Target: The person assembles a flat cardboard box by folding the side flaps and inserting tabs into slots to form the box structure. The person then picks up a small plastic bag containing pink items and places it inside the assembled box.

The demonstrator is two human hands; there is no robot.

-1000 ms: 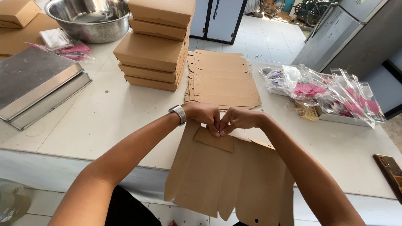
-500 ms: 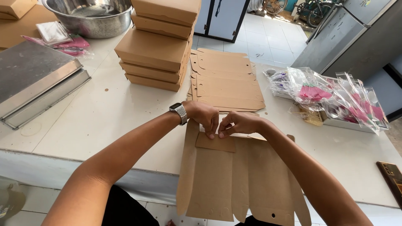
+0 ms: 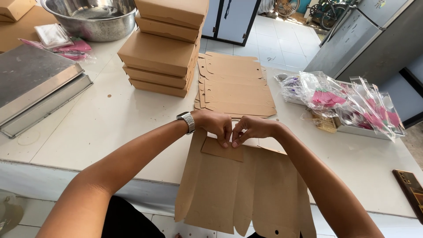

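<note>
Metal trays [image 3: 37,90] stacked at nine o'clock on the white table [image 3: 110,128], with pink packets [image 3: 66,46] and a steel bowl [image 3: 90,17] behind them at eleven. Folded brown boxes [image 3: 161,53] piled toward twelve, and beside them at one o'clock a stack of flat cardboard cutouts [image 3: 235,86].

Left hand [image 3: 216,125], a watch [image 3: 187,121] on its wrist, at the centre, fingertips pinched together on the small top flap [image 3: 222,150] of the flat cardboard sheet [image 3: 238,189]. Right hand [image 3: 251,130] just beside it, thumb and fingers closed on the same flap, knuckles of both hands nearly touching. Sheet lying unfolded at six o'clock, upper edge on the table, lower part hanging over the near edge toward the body, with scalloped tabs and a small hole at the bottom.

Clear bags of pink items [image 3: 348,103] heaped in a tray at three o'clock. Dark flat object [image 3: 410,187] at the table edge near four o'clock. Grey cabinet [image 3: 365,39] standing past the table at two.
</note>
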